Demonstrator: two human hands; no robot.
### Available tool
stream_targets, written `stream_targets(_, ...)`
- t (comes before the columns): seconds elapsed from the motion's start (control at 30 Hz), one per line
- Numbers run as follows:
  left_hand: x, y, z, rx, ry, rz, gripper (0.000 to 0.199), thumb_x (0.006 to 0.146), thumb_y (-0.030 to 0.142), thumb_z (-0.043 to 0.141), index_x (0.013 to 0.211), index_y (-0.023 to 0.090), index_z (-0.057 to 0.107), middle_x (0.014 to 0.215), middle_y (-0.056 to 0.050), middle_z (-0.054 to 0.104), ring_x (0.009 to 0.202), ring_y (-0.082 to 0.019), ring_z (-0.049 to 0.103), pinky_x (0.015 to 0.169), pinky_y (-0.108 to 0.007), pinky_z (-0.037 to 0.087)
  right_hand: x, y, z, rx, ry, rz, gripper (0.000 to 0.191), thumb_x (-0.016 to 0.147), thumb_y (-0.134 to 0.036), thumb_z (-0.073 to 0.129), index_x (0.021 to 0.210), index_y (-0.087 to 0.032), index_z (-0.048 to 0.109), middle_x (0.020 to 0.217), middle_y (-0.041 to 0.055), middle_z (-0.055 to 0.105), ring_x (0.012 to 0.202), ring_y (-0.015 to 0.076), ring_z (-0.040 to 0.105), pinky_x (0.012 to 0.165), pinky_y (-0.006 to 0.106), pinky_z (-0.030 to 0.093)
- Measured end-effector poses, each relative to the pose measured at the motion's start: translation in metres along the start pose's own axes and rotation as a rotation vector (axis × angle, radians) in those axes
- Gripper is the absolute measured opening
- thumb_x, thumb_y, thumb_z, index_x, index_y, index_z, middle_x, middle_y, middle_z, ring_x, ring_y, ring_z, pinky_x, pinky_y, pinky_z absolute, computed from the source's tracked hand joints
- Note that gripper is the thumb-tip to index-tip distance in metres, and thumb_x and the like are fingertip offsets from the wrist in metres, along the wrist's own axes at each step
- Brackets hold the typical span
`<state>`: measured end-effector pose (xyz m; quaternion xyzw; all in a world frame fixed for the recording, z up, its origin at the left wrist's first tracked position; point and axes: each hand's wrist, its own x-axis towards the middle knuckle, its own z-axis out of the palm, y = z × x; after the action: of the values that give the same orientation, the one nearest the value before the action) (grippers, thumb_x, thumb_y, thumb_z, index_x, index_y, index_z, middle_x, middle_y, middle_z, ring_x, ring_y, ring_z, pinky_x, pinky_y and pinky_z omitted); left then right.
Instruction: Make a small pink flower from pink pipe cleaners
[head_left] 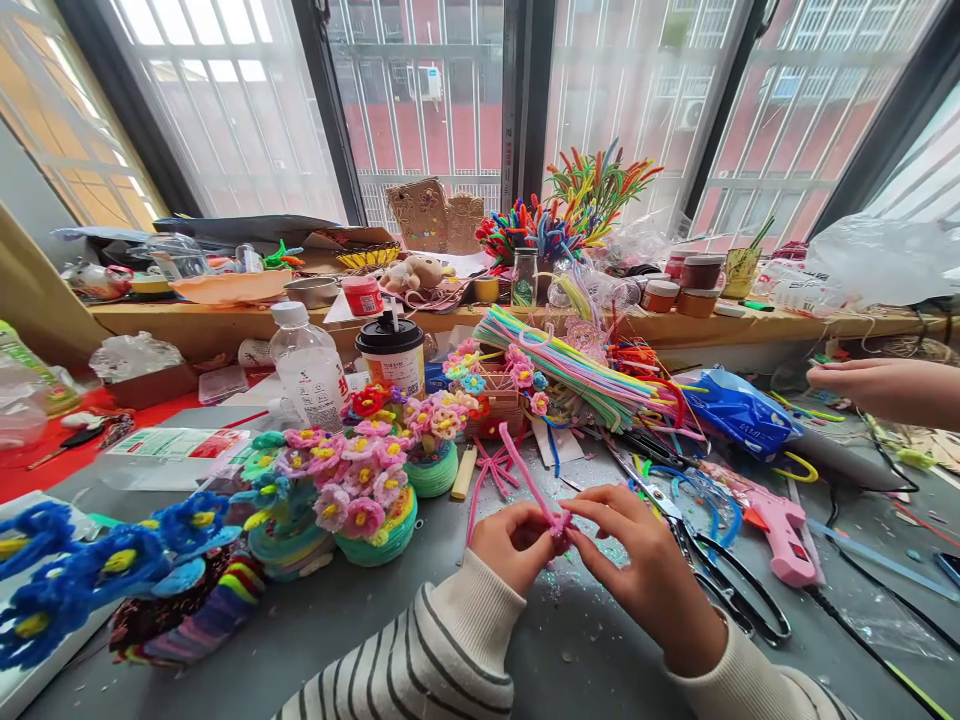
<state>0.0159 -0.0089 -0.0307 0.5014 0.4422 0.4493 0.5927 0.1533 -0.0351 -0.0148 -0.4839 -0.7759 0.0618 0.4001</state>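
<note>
Between my hands is a pink pipe cleaner [525, 470], one end twisted into a small knot and the other standing up at a slant. My left hand [512, 548] pinches the knotted part between thumb and fingers. From the other side, the thumb and fingertips of my right hand [637, 560] close on the same knot. Just behind lie several pink pipe cleaner pieces [496, 468] on the grey table. To the left stand pots of fuzzy flowers, the nearest holding pink blooms [367, 470]. Black-handled scissors [720, 570] lie beside my right hand.
A pink glue gun [780, 525] with its cord lies at the right, near a blue bag [742, 410]. A bundle of pastel pipe cleaners [577, 365] lies at the back. A bottle [306, 365] and a lidded cup [391, 355] stand left of centre. Another person's hand [885, 390] reaches in from the right.
</note>
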Motion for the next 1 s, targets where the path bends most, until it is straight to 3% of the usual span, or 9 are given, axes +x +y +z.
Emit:
stream_targets(0.33, 0.001, -0.003, 0.001, 0.033, -0.004, 0.019, 0.022, 0.049, 0.034, 0.065, 0.050, 0.014, 0.055, 0.044, -0.001, 0.057, 0.044, -0.013, 0.054, 0.045, -0.023, 0.042, -0.002, -0.002, 0.004, -0.011, 0.087, -0.101, 0.016, 0.073, -0.011, 0.049, 0.082, -0.020, 0.059, 0.073, 0.0039, 0.057, 0.071, 0.0163, 0.051, 0.062, 0.029, 0.043)
stream_targets(0.6, -0.005, 0.010, 0.002, -0.185, -0.063, -0.074, 0.025, 0.043, 0.029, 0.070, 0.050, 0.011, 0.055, 0.044, -0.001, 0.058, 0.044, -0.010, 0.053, 0.047, -0.021, 0.041, -0.009, -0.001, 0.005, -0.021, 0.166, -0.257, 0.027, 0.072, -0.006, 0.050, 0.095, -0.020, 0.055, 0.080, 0.0041, 0.060, 0.073, 0.0161, 0.053, 0.064, 0.029, 0.044)
stream_targets(0.73, -0.005, 0.012, 0.000, -0.244, -0.130, -0.043, 0.025, 0.044, 0.028, 0.071, 0.058, 0.010, 0.059, 0.048, 0.000, 0.059, 0.047, -0.009, 0.053, 0.048, -0.021, 0.041, -0.008, -0.002, 0.003, -0.030, 0.204, -0.223, 0.028, 0.071, -0.005, 0.051, 0.094, -0.021, 0.055, 0.081, 0.0042, 0.061, 0.074, 0.0169, 0.052, 0.066, 0.032, 0.043)
stream_targets(0.9, 0.000, 0.013, -0.007, -0.314, -0.192, -0.192, 0.034, 0.048, 0.040, 0.067, 0.058, 0.009, 0.058, 0.047, -0.003, 0.060, 0.045, -0.011, 0.055, 0.050, -0.023, 0.044, -0.006, -0.003, 0.002, 0.033, 0.223, -0.185, 0.026, 0.071, -0.006, 0.051, 0.090, -0.022, 0.056, 0.077, 0.0035, 0.061, 0.071, 0.0169, 0.052, 0.063, 0.032, 0.044)
stream_targets(1.0, 0.001, 0.012, -0.008, -0.302, -0.161, -0.230, 0.031, 0.045, 0.036, 0.069, 0.053, 0.010, 0.054, 0.045, -0.001, 0.059, 0.044, -0.010, 0.055, 0.049, -0.022, 0.045, -0.007, -0.004, 0.001, 0.061, 0.209, -0.177, 0.025, 0.071, -0.006, 0.051, 0.089, -0.022, 0.057, 0.076, 0.0035, 0.061, 0.071, 0.0168, 0.052, 0.063, 0.031, 0.043)
